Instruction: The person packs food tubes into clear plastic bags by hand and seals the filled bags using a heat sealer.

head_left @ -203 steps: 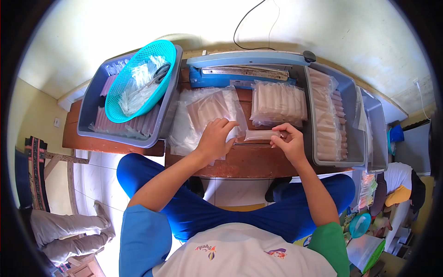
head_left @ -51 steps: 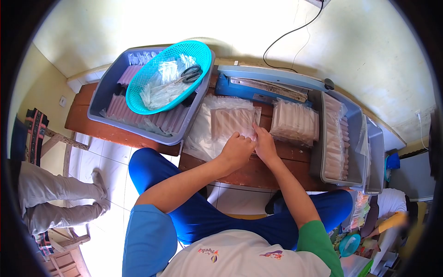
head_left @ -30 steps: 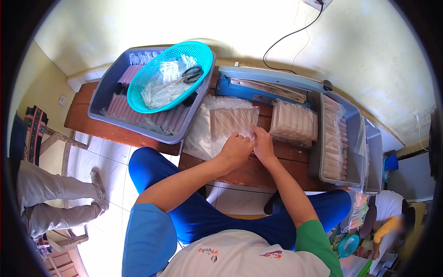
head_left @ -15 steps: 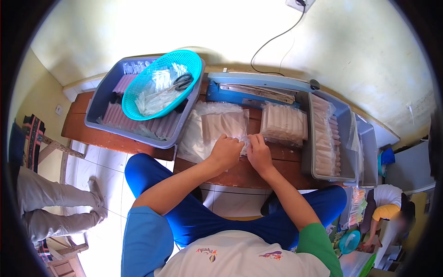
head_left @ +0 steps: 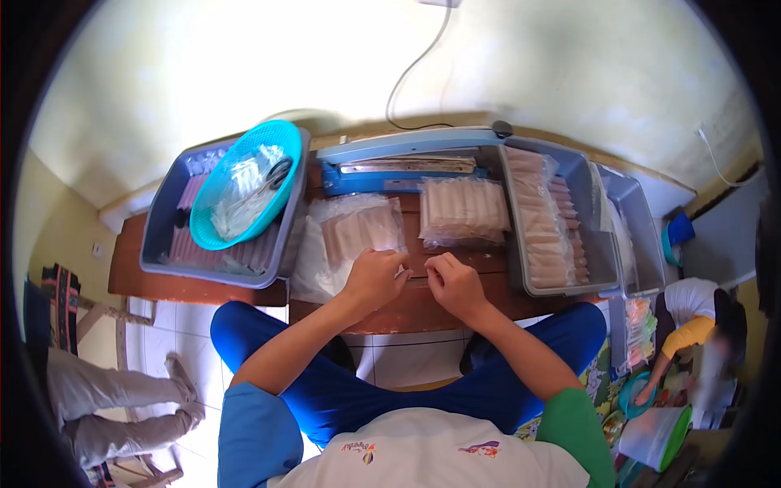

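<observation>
A clear plastic bag packed with pale pinkish sticks lies on loose clear plastic on the brown wooden table. My left hand is at the lower edge of this bag, its fingers curled and the thumb apart from them. A short gap to the right, my right hand hovers over the table's front, its fingers drawn together. Whatever its fingertips might hold is too small to make out. Behind it sits a second filled bag of sticks. A blue sealer with a long arm stands at the back.
On the left, a grey-purple tub of sticks carries a tilted turquoise basket with plastic and scissors. Grey tubs with packed sticks stand on the right. A person works low at the right; another's legs show left.
My hands have come apart from the filled bag's lower edge, where both were pinching close together. The whole view has shifted, and the table things appear further left.
</observation>
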A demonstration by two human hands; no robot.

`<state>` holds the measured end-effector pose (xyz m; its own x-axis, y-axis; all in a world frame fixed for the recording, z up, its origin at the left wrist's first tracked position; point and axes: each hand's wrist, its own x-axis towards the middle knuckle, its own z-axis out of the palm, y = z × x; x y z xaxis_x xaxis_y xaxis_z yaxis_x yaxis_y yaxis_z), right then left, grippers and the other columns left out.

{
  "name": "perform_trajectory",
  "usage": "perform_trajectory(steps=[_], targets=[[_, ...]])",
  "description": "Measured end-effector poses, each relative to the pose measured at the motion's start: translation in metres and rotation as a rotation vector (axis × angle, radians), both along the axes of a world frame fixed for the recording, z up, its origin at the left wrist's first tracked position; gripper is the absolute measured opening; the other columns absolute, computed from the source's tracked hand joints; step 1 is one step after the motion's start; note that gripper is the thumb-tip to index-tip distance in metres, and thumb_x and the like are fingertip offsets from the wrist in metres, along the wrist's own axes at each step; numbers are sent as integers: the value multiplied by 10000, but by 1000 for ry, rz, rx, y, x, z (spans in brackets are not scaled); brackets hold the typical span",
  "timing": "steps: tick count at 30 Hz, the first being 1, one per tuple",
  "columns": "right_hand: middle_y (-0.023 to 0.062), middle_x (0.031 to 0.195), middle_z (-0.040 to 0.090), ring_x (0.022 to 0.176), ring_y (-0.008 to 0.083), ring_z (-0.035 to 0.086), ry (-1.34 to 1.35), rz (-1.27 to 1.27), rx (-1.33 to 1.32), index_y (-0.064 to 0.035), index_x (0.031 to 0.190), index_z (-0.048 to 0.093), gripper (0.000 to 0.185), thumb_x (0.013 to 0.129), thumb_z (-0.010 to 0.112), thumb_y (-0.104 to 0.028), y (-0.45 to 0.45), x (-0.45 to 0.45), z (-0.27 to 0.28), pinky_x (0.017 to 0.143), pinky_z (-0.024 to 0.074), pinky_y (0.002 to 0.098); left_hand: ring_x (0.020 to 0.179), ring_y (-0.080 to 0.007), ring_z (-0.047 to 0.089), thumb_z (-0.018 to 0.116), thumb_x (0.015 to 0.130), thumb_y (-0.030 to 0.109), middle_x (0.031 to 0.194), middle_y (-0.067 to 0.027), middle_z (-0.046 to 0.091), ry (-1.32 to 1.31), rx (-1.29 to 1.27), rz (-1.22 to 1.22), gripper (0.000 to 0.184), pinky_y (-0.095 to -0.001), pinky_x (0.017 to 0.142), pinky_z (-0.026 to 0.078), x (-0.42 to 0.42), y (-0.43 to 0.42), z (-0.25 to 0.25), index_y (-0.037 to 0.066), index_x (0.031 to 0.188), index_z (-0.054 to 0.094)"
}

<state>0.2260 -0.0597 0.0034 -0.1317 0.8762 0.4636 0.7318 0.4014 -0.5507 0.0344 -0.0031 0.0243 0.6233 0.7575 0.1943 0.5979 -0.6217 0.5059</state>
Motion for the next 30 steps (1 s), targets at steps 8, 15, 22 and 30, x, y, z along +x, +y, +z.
perform_trajectory(steps=[8,15,22,30], targets=[[123,828,633,729,347,635,13,-186,67,-72,899,627,86,815,630,-56,-7,103,42,624,512,420,707,-270,675,715,794,107,801,-130,689,-261,-86,-115,126,-355,654,526,85,8,32,40,893,676],[150,801,668,703,346,650,5,-379,-114,-50,870,640,77,812,642,-101,0,209,55,641,507,429,750,-266,676,700,816,118,799,-140,687,-302,-190,-233,137,-355,704,518,196,24,34,24,915,680],[171,780,682,740,328,674,-78,-597,-242,-34,958,691,175,806,687,-121,17,284,47,694,523,403,783,-266,680,695,804,124,808,-143,697,-371,-143,-300,144,-361,743,516,301,53,20,20,903,706],[192,1010,689,988,367,646,-98,-712,-578,-95,1024,725,246,824,582,-70,42,348,12,860,514,442,918,-346,668,668,801,142,935,-191,702,-54,-103,-426,214,-419,839,511,393,93,-9,43,982,725]])
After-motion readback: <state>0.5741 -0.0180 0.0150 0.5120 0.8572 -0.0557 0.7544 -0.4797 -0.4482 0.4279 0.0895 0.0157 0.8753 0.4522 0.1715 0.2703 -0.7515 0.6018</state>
